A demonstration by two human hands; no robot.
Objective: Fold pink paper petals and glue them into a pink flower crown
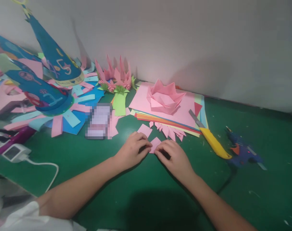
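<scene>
Pink paper piece (155,143) between both hands

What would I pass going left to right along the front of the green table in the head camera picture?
First the white charger → left hand → small pink paper piece → right hand → yellow utility knife → blue glue gun.

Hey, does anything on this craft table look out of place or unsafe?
The yellow utility knife lies with its grey blade slid out, tip resting on the coloured paper stack, right of the right hand. Otherwise just scattered pink offcuts.
</scene>
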